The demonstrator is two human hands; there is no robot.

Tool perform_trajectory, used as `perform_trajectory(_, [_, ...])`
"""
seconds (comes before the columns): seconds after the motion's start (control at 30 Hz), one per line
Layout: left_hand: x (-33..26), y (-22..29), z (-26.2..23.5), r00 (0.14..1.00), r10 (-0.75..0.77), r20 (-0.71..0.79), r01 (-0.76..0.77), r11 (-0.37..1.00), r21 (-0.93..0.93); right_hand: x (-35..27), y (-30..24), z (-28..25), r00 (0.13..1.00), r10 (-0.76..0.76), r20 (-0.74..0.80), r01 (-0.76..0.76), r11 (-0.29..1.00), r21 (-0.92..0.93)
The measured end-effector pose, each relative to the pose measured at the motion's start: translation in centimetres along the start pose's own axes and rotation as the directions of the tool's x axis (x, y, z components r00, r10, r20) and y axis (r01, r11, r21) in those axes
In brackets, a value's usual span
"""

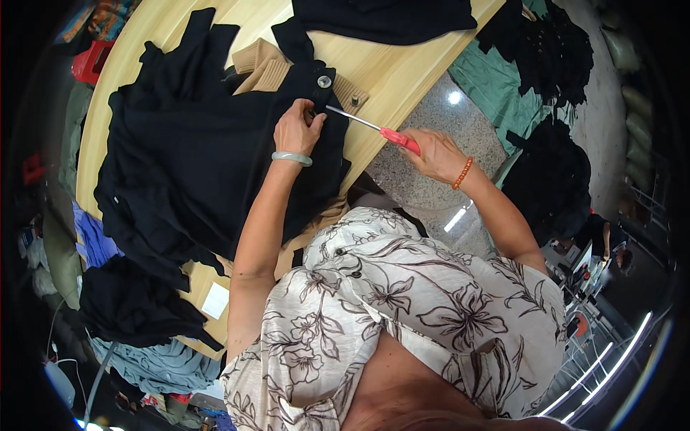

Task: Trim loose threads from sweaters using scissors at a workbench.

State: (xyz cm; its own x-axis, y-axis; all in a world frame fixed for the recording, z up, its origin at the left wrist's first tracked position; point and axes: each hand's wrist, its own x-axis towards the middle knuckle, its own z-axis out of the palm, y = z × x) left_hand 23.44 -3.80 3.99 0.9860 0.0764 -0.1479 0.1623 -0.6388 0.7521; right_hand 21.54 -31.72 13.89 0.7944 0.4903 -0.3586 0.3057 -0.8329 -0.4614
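Note:
A black knitted garment (194,154) lies spread over the wooden table. My left hand (295,133), a pale bangle on its wrist, is closed at the garment's edge, pinching it; a small dark-metal piece between thumb and fingers is partly hidden. In my right hand (435,154) is a screwdriver (397,138) with a red handle, its thin metal shaft pointing left. The tip hangs close to my left thumb; I cannot tell whether it touches the cloth. Just beyond, a round silvery button (325,82) shows on the black fabric. Tan ribbed cuffs (267,72) poke out beside it.
Another black garment (388,18) lies across the table's (402,79) far side. Right of the table, green cloth (485,93) and black clothes (550,179) lie in piles. A black bundle (136,302) and a white paper (215,300) are at the near left.

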Motion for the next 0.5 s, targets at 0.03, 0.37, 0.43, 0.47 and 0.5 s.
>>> perform_trajectory(0.03, [0.1,0.5,0.2,0.993,0.087,-0.08,-0.077,0.99,0.119,-0.2,0.2,0.0,1.0,0.007,-0.006,-0.007,1.0,0.002])
perform_trajectory(0.37, [6.0,0.5,3.2,0.992,0.127,-0.017,-0.123,0.983,0.133,0.6,0.4,0.8,0.988,0.151,-0.025,-0.151,0.989,-0.003])
perform_trajectory(0.43, [6.3,0.2,3.8,0.994,0.107,0.007,-0.107,0.987,0.116,1.0,0.4,0.2,0.978,0.206,0.031,-0.205,0.978,-0.025])
perform_trajectory(0.47, [6.4,0.2,3.8,0.996,0.088,0.026,-0.09,0.991,0.1,1.2,0.4,-0.1,0.978,0.208,0.028,-0.207,0.978,-0.028])
perform_trajectory(0.5, [6.4,0.1,3.8,0.996,0.088,0.03,-0.091,0.991,0.102,1.3,0.4,-0.3,0.978,0.209,0.025,-0.208,0.978,-0.031])
